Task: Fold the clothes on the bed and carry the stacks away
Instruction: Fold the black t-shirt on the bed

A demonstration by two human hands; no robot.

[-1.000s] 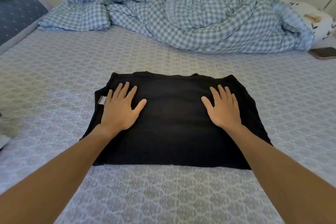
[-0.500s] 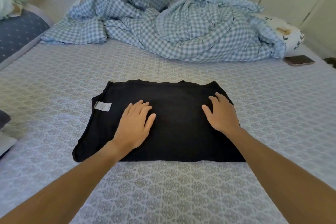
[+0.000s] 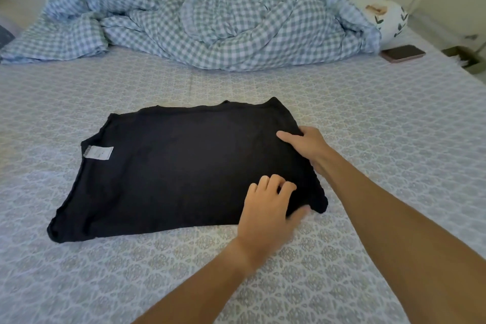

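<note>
A black garment (image 3: 184, 166), folded into a flat rectangle, lies on the patterned bed sheet (image 3: 368, 118). A white label (image 3: 98, 152) shows at its left edge. My left hand (image 3: 268, 208) sits at the garment's near right corner, fingers curled on top and thumb at the edge, gripping the fabric. My right hand (image 3: 305, 144) holds the garment's right edge further back, thumb on top and fingers hidden under the cloth.
A crumpled blue-and-white checked duvet (image 3: 210, 21) fills the far side of the bed. A floral pillow (image 3: 381, 13) and a dark phone (image 3: 402, 53) lie at the far right. The bed's right edge drops off near a dark box (image 3: 465, 56).
Both hands have left the top of the garment and moved to its right side. The left hand crossed from the middle to the near right corner; the right hand slid to the right edge.
</note>
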